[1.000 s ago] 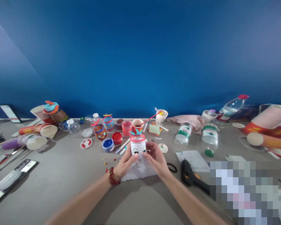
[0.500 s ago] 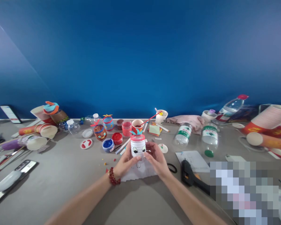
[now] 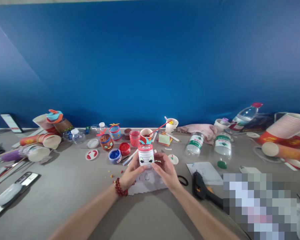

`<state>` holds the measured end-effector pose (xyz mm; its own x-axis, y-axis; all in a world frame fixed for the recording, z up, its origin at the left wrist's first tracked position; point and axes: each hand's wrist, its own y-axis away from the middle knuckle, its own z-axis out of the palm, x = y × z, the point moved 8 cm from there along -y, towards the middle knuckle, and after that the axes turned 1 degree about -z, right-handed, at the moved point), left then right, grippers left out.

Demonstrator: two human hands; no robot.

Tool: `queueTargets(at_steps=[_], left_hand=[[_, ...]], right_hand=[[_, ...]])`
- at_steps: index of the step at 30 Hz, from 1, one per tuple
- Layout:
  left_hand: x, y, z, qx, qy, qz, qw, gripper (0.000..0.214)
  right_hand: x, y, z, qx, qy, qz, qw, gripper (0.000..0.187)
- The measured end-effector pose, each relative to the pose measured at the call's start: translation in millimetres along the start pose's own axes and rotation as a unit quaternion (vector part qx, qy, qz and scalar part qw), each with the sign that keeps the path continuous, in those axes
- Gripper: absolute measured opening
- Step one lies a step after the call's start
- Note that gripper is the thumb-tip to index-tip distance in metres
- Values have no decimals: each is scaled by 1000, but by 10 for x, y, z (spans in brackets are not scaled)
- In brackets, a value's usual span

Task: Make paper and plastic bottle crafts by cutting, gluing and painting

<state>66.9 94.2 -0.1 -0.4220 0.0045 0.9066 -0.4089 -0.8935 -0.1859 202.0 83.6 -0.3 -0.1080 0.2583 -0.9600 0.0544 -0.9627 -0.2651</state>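
Between my two hands is a white ribbed bottle piece (image 3: 146, 156) with a red rim, blue leaf-like points on top and two paper eyes on its front. My left hand (image 3: 132, 173), with a red bead bracelet at the wrist, grips its left side, thumb at the lower front. From the right, my right hand (image 3: 166, 169) holds it with the thumb near the lower front edge. The fingers behind it are partly hidden. Under the hands lies a white paper sheet (image 3: 146, 185) with drawn marks. Jars of blue paint (image 3: 115, 156) and red paint (image 3: 125, 148) stand just beyond my left hand.
A black glue gun (image 3: 200, 186) lies right of my right hand beside a paper sheet (image 3: 207, 172). Plastic bottles (image 3: 195, 145) stand behind it. A paper cup (image 3: 146, 133) holds a red brush. Brushes, cups and a phone (image 3: 27, 178) lie to the left.
The bottle piece has tilted slightly and shifted a little to the left in my hands, and more of the drawn marks on the paper below show. Both hands keep their hold.
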Motion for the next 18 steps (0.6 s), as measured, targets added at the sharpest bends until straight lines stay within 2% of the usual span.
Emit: queueTargets(at_steps=[6, 13, 18], left_hand=[[49, 8, 0, -1, -22, 21, 1000, 67], [7, -9, -85, 8, -22, 28, 999, 69], [-25, -14, -92, -8, -5, 25, 1000, 68]], right_hand=[[45, -4, 6, 5, -2, 1, 1000, 34], [55, -15, 59, -19, -34, 16, 999, 32], [81, -38, 50, -7, -27, 10, 1000, 32]])
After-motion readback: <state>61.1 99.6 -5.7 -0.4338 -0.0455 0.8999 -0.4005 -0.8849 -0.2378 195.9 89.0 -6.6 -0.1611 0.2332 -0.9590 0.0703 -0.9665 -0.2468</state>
